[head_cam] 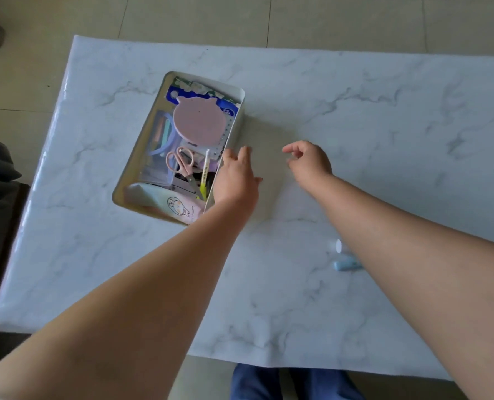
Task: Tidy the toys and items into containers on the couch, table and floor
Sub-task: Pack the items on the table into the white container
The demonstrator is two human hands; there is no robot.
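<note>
On the table (355,116), white box (239,111), pink scissors (180,162) inside

blue tube (347,265) half hidden by forearm

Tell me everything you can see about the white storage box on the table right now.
The white storage box is a rectangular, open-topped bin with rounded corners and thin walls, plastic by the look of it. It stands upright on the marble-patterned table, turned at a slant to the table's edges. It is full: a pink round eared piece, pink-handled scissors, a yellow pen, a bunny-print pouch and blue packaging. The left hand rests against its right wall.
</note>
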